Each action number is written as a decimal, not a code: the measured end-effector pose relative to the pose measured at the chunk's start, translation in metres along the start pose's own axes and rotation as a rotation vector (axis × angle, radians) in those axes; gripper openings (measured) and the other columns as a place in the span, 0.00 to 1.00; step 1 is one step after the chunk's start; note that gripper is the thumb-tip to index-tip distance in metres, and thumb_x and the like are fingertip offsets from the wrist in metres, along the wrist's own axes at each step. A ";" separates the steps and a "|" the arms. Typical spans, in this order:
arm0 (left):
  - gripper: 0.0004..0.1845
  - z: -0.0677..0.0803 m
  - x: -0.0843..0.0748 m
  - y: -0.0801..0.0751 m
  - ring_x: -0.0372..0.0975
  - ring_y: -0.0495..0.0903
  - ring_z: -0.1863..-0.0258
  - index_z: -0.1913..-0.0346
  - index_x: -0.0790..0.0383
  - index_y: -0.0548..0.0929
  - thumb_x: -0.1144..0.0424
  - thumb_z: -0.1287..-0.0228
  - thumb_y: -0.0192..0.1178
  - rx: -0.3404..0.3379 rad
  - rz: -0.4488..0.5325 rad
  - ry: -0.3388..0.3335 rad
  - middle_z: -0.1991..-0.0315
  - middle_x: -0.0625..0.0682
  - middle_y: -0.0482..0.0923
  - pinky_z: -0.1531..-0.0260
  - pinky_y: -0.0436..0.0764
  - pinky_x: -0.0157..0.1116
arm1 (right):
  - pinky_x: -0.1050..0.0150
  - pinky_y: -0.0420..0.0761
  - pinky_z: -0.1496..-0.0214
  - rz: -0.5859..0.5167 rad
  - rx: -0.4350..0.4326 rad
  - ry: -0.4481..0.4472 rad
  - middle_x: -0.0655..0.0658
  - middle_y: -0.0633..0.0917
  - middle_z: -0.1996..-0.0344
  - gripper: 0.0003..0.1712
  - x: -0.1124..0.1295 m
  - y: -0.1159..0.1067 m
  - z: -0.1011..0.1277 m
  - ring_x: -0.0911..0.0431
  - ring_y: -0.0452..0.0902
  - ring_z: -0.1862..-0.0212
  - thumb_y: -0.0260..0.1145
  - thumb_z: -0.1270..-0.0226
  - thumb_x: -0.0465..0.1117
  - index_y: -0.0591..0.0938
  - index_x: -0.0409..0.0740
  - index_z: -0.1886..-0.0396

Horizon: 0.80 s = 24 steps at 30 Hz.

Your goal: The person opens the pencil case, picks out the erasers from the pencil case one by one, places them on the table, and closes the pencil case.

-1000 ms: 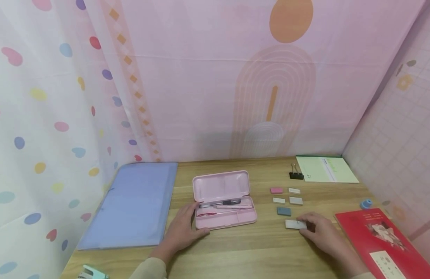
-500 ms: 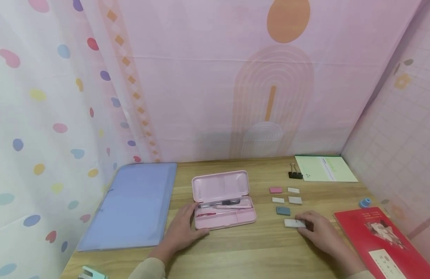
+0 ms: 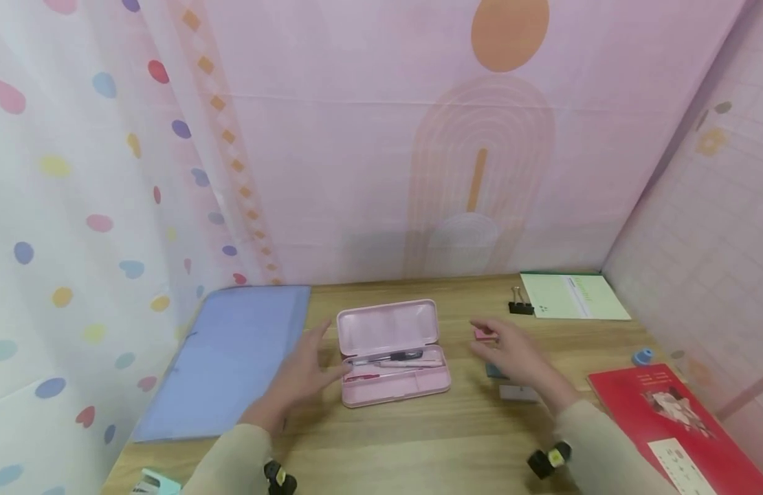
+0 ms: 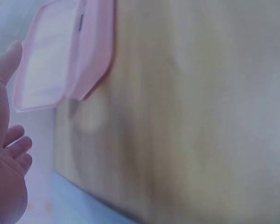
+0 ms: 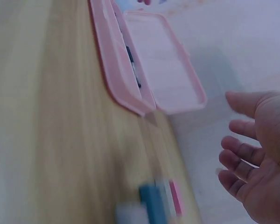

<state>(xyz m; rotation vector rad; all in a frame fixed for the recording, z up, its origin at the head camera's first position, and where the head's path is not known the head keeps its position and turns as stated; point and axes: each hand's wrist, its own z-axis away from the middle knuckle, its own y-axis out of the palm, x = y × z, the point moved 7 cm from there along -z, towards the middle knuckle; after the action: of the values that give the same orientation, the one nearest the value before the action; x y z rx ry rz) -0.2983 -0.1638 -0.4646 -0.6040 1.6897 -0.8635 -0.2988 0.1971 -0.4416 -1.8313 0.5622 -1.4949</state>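
Note:
An opened pink pencil case (image 3: 396, 390) lies on the table in the head view, with a black-capped pen (image 3: 388, 357), a pale pink pen and a red pen inside. My left hand (image 3: 295, 375) hovers at the case's left side, holding nothing, its thumb and fingers spread. Lifted above the erasers is my right hand (image 3: 517, 354), also holding nothing, with its fingers loosely bent in the right wrist view. Partly beneath it show a pink eraser (image 3: 484, 335), a blue eraser (image 3: 494, 370) and a white eraser (image 3: 519, 393). The smaller white pieces are hidden behind that hand in the head view.
A blue folder (image 3: 233, 357) lies left, with a mint stapler-like object (image 3: 155, 482) at the front edge. Toward the right are a black binder clip (image 3: 520, 308), a pale green notebook (image 3: 576, 295), a small blue object (image 3: 643, 357) and a red book (image 3: 672, 405).
My right hand has let go of the white eraser and risen up and left. My left hand has come away from the pencil case, moving slightly left and up. The white eraser stays on the table.

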 end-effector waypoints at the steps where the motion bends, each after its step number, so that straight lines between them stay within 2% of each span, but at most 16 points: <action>1: 0.55 -0.004 -0.001 -0.004 0.58 0.59 0.32 0.24 0.60 0.51 0.42 0.47 0.69 0.003 -0.010 0.000 0.28 0.63 0.57 0.35 0.61 0.57 | 0.45 0.74 0.41 0.001 0.012 -0.010 0.43 0.76 0.39 0.33 0.004 0.004 -0.009 0.46 0.72 0.39 0.64 0.35 0.57 0.72 0.51 0.34; 5: 0.57 -0.018 -0.002 -0.010 0.58 0.58 0.31 0.24 0.60 0.47 0.39 0.46 0.67 0.026 -0.052 0.004 0.28 0.62 0.56 0.34 0.60 0.57 | 0.44 0.64 0.32 0.009 0.084 -0.003 0.43 0.67 0.31 0.43 0.014 0.021 -0.040 0.44 0.61 0.31 0.59 0.37 0.67 0.65 0.53 0.28; 9: 0.56 -0.028 -0.003 -0.006 0.57 0.55 0.30 0.24 0.62 0.46 0.38 0.44 0.64 0.051 -0.064 0.013 0.27 0.62 0.54 0.32 0.57 0.55 | 0.44 0.57 0.29 -0.015 0.142 0.024 0.46 0.61 0.27 0.44 0.016 0.033 -0.056 0.45 0.55 0.28 0.59 0.35 0.64 0.57 0.56 0.24; 12: 0.55 -0.032 -0.004 -0.003 0.56 0.54 0.29 0.24 0.64 0.47 0.38 0.43 0.63 0.057 -0.073 0.019 0.27 0.62 0.53 0.32 0.56 0.54 | 0.43 0.55 0.29 -0.042 0.179 0.044 0.46 0.58 0.26 0.44 0.014 0.041 -0.062 0.45 0.53 0.27 0.60 0.33 0.60 0.53 0.57 0.23; 16: 0.54 -0.032 -0.003 0.002 0.57 0.53 0.29 0.24 0.64 0.49 0.33 0.42 0.58 0.072 -0.108 0.015 0.27 0.63 0.53 0.31 0.54 0.54 | 0.44 0.54 0.28 -0.061 0.215 0.067 0.46 0.57 0.26 0.45 0.012 0.050 -0.066 0.45 0.51 0.27 0.60 0.33 0.61 0.51 0.60 0.23; 20: 0.53 -0.030 -0.003 0.004 0.57 0.53 0.29 0.24 0.62 0.50 0.28 0.42 0.52 0.084 -0.128 0.005 0.27 0.63 0.54 0.31 0.53 0.54 | 0.45 0.54 0.28 -0.085 0.224 0.075 0.46 0.57 0.26 0.45 0.013 0.053 -0.066 0.45 0.51 0.27 0.60 0.33 0.61 0.51 0.60 0.23; 24: 0.52 -0.029 -0.001 0.005 0.57 0.53 0.29 0.24 0.60 0.51 0.28 0.41 0.51 0.083 -0.123 0.000 0.27 0.63 0.54 0.31 0.52 0.55 | 0.46 0.55 0.28 -0.094 0.220 0.081 0.45 0.57 0.26 0.43 0.014 0.052 -0.066 0.46 0.53 0.27 0.60 0.32 0.60 0.51 0.62 0.23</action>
<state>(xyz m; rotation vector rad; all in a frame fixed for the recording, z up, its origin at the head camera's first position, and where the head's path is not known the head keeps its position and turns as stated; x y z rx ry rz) -0.3252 -0.1532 -0.4636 -0.6567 1.6213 -1.0159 -0.3540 0.1367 -0.4653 -1.6529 0.3388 -1.6304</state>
